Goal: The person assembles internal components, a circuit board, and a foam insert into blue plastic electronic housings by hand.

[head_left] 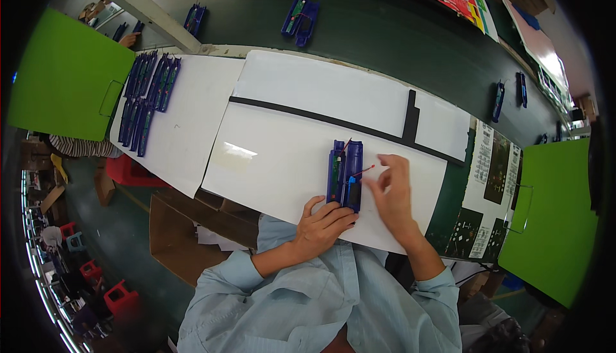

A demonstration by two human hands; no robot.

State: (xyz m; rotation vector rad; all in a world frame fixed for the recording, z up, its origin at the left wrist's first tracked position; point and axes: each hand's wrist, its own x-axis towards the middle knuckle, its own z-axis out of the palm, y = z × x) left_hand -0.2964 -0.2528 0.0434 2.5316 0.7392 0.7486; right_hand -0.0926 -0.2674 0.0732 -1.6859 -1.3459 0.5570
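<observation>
Head view. Left hand [324,223]: fingers curl over the near end of the open blue casing [354,163], holding it, presumably to steady it. Right hand [393,194]: just right of the casing, thumb and forefinger apart; a red-tipped wire [364,171] from the casing ends near that gap, contact cannot be told. Casing lies open side up on the white surface [273,160], likely keeping its insides reachable. Black strip [321,120] runs beyond the casing; grouped casings [142,125] lie well left of it.

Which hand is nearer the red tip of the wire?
The right hand, just right of the red tip. The left hand is farther, holding the near end of the blue casing.
</observation>
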